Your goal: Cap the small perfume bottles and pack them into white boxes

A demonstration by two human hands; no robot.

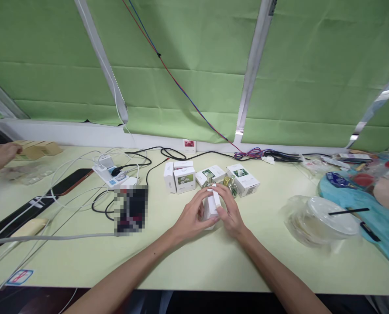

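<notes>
A small white box stands on the table between my hands. My left hand is closed around its left side, fingers curled over the top edge. From the right, my right hand grips the same box, thumb pressed to its face and fingers at the top. Just behind my fingers are several small glass bottles with gold or silvery caps, partly hidden. Past them lie two white boxes with a flower picture, a left one and a right one. More white boxes stand to the left.
A power strip with tangled cables is on the left, near a pixelated dark object. At far left, another person's hand is by yellowish boxes. A lidded container in plastic and a turquoise cloth lie right.
</notes>
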